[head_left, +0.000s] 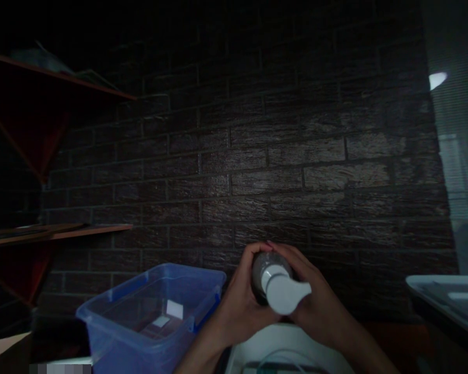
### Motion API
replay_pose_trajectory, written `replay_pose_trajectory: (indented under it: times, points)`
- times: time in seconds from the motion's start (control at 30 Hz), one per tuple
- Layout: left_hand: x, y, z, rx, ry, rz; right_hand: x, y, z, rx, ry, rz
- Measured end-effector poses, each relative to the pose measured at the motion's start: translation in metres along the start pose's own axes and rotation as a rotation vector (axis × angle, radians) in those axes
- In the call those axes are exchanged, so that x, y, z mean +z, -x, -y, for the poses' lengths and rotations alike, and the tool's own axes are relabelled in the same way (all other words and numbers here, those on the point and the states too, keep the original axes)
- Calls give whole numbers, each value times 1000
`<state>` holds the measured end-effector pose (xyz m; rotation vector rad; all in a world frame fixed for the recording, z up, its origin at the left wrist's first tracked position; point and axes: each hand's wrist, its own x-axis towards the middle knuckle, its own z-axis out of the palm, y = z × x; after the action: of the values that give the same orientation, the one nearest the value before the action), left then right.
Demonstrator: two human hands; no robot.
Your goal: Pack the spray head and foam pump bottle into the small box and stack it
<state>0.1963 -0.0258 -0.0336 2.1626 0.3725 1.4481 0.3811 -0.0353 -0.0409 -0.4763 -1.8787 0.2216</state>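
Both hands are on the bottle point(259, 264) here: left hand point(237, 311) round one flank, right hand point(315, 296) round the other. The fingers of each curve inward, closed on the body, and their tips come together on its far side, so it sits in a ring of skin. Thumbs come round the near side, partly hidden under the white pump top point(283, 292); whether they touch each other, I can't tell. Two palms on a smooth, rounded body look like a way to share the load and stop it rolling — and the pump is left free, its spout pointing off to the right. Upright or slightly tilted? From this steep view, I can't tell.

Outward now. Just below the bottle in view sits a white container point(249, 353), a thin pale loop lying inside it. To the left of the bottle, the blue tub point(164, 345) stands open-topped, probably near for easy reach, with two small pale pieces showing through. Well to the right of the bottle is a pale tray-like thing point(432, 282); far left, a shelf point(97, 231) juts out — and behind it all, the dark brick wall point(237, 156).
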Motion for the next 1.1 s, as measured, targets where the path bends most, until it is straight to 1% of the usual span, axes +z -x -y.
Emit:
replay_pose_trajectory:
  times: [0.1,0.23,0.43,0.57,0.77,0.87,0.97,1.1]
  points:
    - [2,-3,1,-26,45,-33,1,4,-9,25,1,-36]
    - [2,-5,0,-29,72,-4,1,4,-12,33,11,-40]
    - [1,-4,0,12,46,-4,0,0,-7,-12,-11,-35]
    - [3,-4,0,30,4,1,-1,-2,-4,-21,39,-24]
    - [4,-6,1,120,-92,-25,-1,-3,-1,-27,118,-52]
    - [4,-6,3,88,-63,-17,-2,-3,-1,-41,124,-48]
    - [6,-7,5,25,47,-42,-4,-2,-2,-36,81,-55]
    - [7,-12,6,-89,215,-122,-3,-1,-2,95,-80,-96]
